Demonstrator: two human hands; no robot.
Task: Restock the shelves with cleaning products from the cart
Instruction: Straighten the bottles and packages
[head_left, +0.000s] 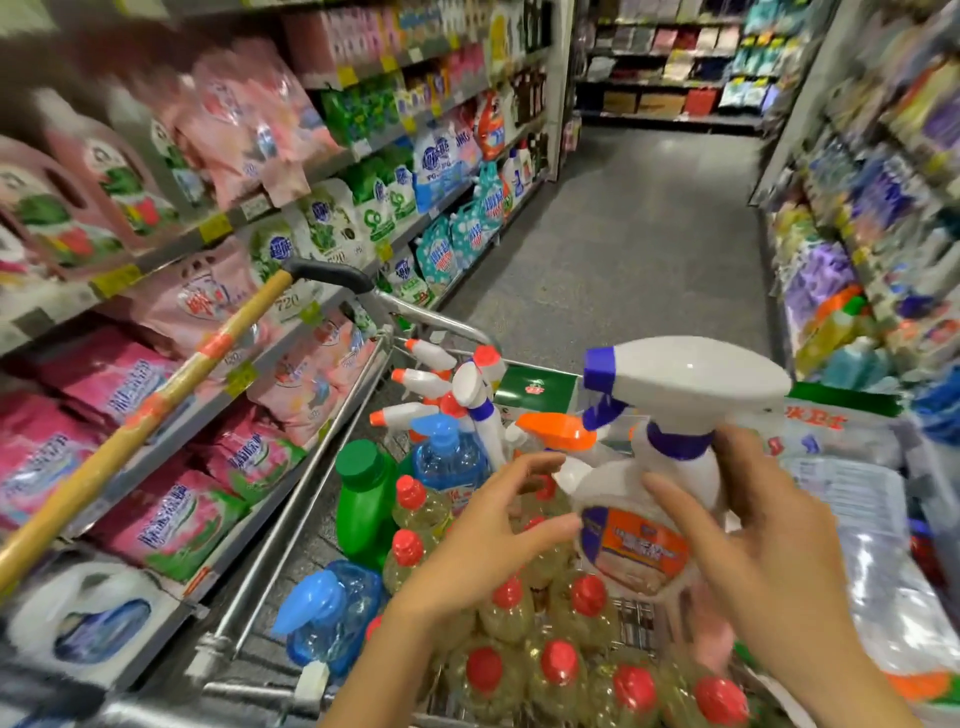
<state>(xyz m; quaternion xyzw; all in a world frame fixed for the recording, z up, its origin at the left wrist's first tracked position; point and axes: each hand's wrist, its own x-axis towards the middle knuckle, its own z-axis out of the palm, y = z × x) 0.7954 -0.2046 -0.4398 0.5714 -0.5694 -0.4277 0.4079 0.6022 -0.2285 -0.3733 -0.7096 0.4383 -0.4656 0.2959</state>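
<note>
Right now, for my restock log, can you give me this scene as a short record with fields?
place: store aisle, shelves of bags on the left
right hand: holds a white spray bottle above the cart
left hand: open, fingers spread beside that bottle; contact unclear
in cart: red-capped bottles, green bottle, blue pump bottles, orange-tipped sprayers
wooden stick: slanted, left of the cart
</note>
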